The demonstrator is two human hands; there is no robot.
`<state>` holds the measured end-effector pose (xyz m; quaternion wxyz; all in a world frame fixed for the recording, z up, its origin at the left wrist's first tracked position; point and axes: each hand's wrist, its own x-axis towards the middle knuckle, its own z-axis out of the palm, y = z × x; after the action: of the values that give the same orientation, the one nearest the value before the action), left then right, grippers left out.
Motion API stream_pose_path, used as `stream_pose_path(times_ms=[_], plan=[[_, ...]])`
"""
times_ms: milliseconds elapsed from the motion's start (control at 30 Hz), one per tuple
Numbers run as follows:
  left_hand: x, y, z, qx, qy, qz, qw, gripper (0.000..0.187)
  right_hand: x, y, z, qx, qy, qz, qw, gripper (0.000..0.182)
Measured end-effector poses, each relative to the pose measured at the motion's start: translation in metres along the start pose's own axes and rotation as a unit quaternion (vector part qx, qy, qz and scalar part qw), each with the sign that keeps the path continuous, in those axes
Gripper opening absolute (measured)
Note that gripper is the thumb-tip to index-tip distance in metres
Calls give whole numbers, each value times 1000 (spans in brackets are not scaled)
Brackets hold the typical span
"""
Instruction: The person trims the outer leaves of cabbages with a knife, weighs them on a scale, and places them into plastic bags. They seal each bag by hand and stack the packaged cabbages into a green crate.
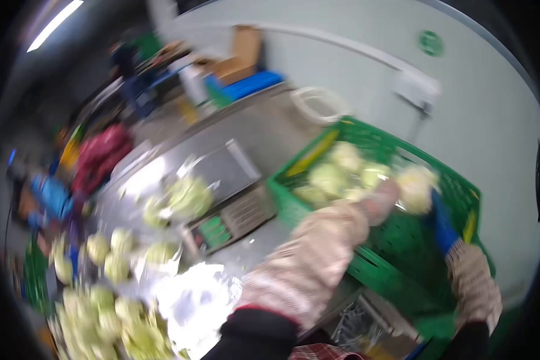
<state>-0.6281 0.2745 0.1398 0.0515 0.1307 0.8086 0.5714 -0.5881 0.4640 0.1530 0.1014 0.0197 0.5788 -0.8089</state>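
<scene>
A cabbage in clear plastic wrap [416,188] is between my two hands, over the green crate [372,262]. My left hand [380,202], in a pale glove, touches its left side, with the fingers blurred. Against its right side is my right hand [443,219] in a blue glove, its fingers partly hidden by the cabbage. Several pale cabbages [330,180] lie in the far left part of the crate. Both forearms wear beige sleeve covers.
A scale [234,219] stands left of the crate, with wrapped cabbage [189,197] beside it. More cabbages [84,318] pile up at lower left, near plastic film [195,300]. A white basin [320,105] sits behind the crate. A person [129,78] stands far back.
</scene>
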Motion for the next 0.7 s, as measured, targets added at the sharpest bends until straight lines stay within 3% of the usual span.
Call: stream_pose_path(times_ms=[33, 100, 133, 167, 200, 233, 267, 300, 333, 367, 400, 433, 500, 533, 567, 600, 633, 700], plan=[[25, 9, 15, 154, -68, 83, 982, 26, 3, 0, 0, 23, 24, -22, 999, 55], [44, 32, 29, 302, -139, 213, 919, 35, 17, 19, -15, -65, 66, -39, 995, 54], [36, 33, 19, 354, -176, 219, 892, 34, 31, 31, -42, -63, 61, -26, 996, 54], [23, 30, 16, 351, -180, 205, 896, 34, 47, 47, -79, -140, 75, 69, 985, 54], [10, 40, 13, 291, -172, 182, 923, 35, 49, 42, -85, -222, 84, 154, 959, 54], [-1, 35, 5, 232, -161, 157, 946, 35, 56, 48, -91, -224, 71, 160, 959, 54], [-17, 26, 7, 192, -107, 19, 975, 37, 51, 33, -89, -543, -72, -22, 836, 44], [-50, 34, -8, 135, -29, 113, 984, 40, 38, 19, -87, -768, -202, -201, 573, 36], [-97, 49, -41, 80, 51, 211, 973, 44, 36, 5, -59, -644, 21, -9, 764, 30], [-142, 61, -83, 97, 73, 263, 957, 46, 33, -12, -31, -647, 23, -13, 762, 30], [-177, 55, -116, 120, 152, 300, 934, 48, 25, -30, -6, -592, 33, -82, 801, 32], [-220, 64, -159, 249, 227, 248, 908, 52, 21, -42, 24, -533, 38, -153, 832, 36], [-284, 61, -245, 322, 342, 211, 857, 58, 13, -48, 105, -527, -19, -250, 812, 40], [-314, 62, -279, 385, 427, 176, 799, 65, 18, -40, 143, -489, -66, -267, 828, 43], [-338, 57, -315, 431, 448, 163, 766, 68, 10, -44, 201, -454, -147, -230, 848, 45], [-357, 59, -336, 479, 420, 122, 761, 71, 15, -32, 249, -421, -197, -302, 832, 51], [-371, 62, -352, 526, 394, 80, 750, 74, 11, -31, 303, -441, -210, -227, 843, 58], [-386, 47, -374, 549, 319, 6, 772, 81, 28, -5, 387, -456, -230, -210, 834, 71]])
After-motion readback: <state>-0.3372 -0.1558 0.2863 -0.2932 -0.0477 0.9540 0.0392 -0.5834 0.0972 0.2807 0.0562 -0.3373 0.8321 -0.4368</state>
